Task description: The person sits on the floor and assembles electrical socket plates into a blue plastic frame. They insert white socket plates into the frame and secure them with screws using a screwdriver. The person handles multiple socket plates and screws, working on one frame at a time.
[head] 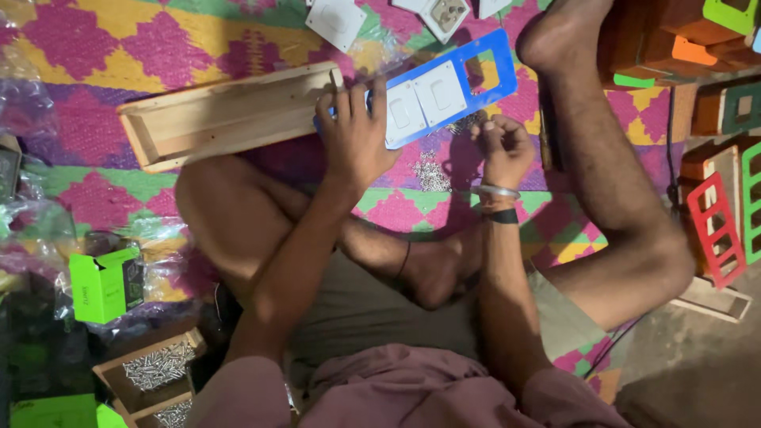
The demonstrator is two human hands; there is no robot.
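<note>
Pink, yellow and green patterned matting (119,47) covers the floor where you sit cross-legged; your left hand (357,135) presses flat, fingers spread, on a blue switch plate (444,87) that rests across the end of a long wooden box (222,115); two white switches (424,103) sit in the plate, just beside your fingertips; your right hand (501,147) is curled, fingertips pinched together near the plate's lower edge, though what it pinches is too small to tell; loose screws (432,174) lie between your hands on the matting.
</note>
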